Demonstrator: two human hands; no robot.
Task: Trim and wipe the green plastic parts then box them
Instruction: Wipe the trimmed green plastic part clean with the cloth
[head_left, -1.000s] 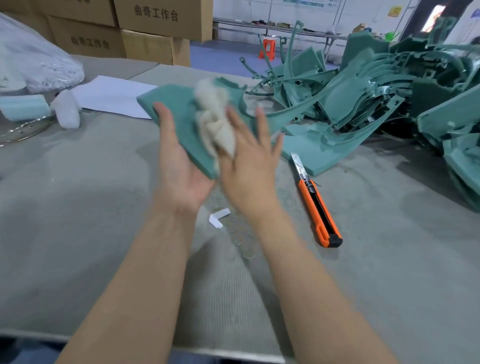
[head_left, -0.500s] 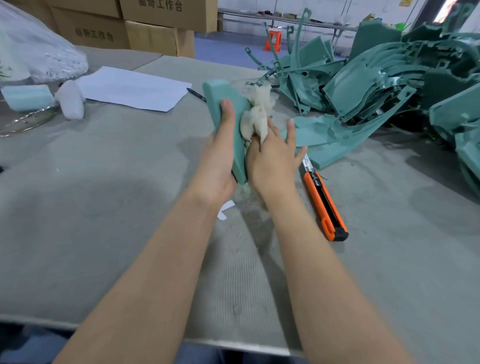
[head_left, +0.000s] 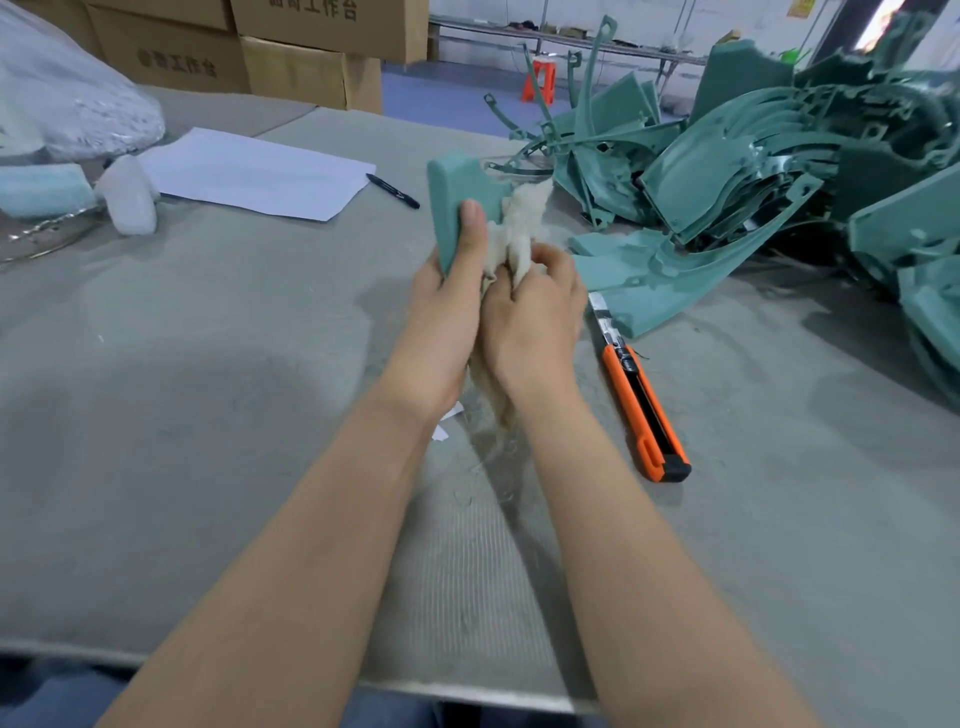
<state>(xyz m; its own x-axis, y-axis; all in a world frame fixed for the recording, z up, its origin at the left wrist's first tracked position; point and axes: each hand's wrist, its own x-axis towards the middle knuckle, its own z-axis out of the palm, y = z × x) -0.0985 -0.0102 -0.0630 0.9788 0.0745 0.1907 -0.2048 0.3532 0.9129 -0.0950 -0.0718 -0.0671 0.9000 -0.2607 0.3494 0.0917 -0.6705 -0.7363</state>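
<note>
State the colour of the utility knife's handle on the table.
The plastic utility knife has an orange handle with a black centre strip and end cap; head view.

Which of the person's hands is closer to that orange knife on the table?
Right. The right hand, clutching the white cloth, is beside the blade end of the orange knife; the left hand, gripping the green part, lies beyond the right hand, farther away.

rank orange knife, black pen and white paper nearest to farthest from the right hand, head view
1. orange knife, just right of the right hand.
2. black pen, ahead and to the left.
3. white paper, farther left, beyond the pen.
</note>
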